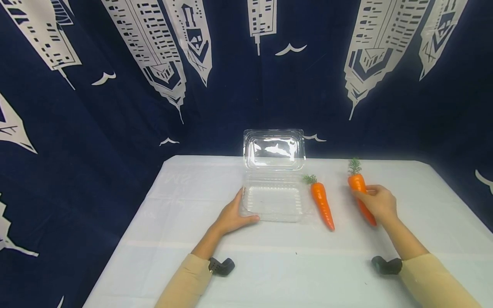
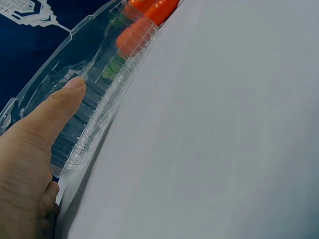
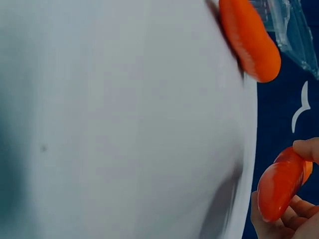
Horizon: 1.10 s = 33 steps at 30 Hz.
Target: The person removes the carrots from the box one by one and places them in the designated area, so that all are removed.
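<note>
A clear plastic clamshell container stands on the table with its lid raised at the back. My left hand holds it at the front left corner; in the left wrist view the thumb lies against its front wall. My right hand pinches an orange carrot with a green leafy top between thumb and fingers, tip pointing toward me. In the right wrist view that carrot's tip end shows, the rest partly hidden by the fingers. A second carrot lies just right of the container.
The white-covered table extends around both arms. Behind it hangs a dark blue cloth printed with white buildings and birds. Each wrist carries a dark device, one on the left wrist and one on the right wrist.
</note>
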Each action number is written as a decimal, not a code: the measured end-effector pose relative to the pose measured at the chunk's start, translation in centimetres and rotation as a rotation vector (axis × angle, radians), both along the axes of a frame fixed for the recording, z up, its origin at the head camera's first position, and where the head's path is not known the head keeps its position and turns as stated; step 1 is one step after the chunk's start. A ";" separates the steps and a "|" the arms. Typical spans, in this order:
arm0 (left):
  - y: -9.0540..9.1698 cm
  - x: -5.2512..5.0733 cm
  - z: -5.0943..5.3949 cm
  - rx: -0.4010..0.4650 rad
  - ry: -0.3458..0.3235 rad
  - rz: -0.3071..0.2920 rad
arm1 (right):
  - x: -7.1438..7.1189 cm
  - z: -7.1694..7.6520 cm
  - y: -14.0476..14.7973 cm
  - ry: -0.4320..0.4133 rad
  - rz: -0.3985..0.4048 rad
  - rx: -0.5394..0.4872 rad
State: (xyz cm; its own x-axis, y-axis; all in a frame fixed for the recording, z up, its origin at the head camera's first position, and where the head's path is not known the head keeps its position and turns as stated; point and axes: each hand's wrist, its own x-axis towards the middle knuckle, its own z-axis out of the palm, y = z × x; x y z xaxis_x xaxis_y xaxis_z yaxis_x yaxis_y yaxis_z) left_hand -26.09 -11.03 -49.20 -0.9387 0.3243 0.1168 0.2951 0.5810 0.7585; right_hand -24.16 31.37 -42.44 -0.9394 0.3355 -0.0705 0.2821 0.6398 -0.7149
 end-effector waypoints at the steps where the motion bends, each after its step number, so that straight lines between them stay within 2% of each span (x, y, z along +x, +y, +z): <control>1: 0.0 0.0 0.0 -0.004 -0.003 0.002 | 0.0 -0.1 0.1 -0.009 -0.002 -0.003; 10: 0.0 0.1 0.3 0.005 -0.016 0.003 | 0.0 -1.1 0.5 -0.017 0.018 0.055; 18: 0.0 0.1 0.2 0.007 -0.013 0.004 | -0.2 -1.6 0.6 -0.097 -0.006 0.057; 23: 0.0 0.1 0.1 0.000 -0.019 0.005 | -0.2 -1.9 0.6 -0.116 -0.017 0.071; 33: 0.0 0.2 0.3 -0.005 -0.017 0.006 | -0.1 -1.7 0.1 -0.121 0.017 0.129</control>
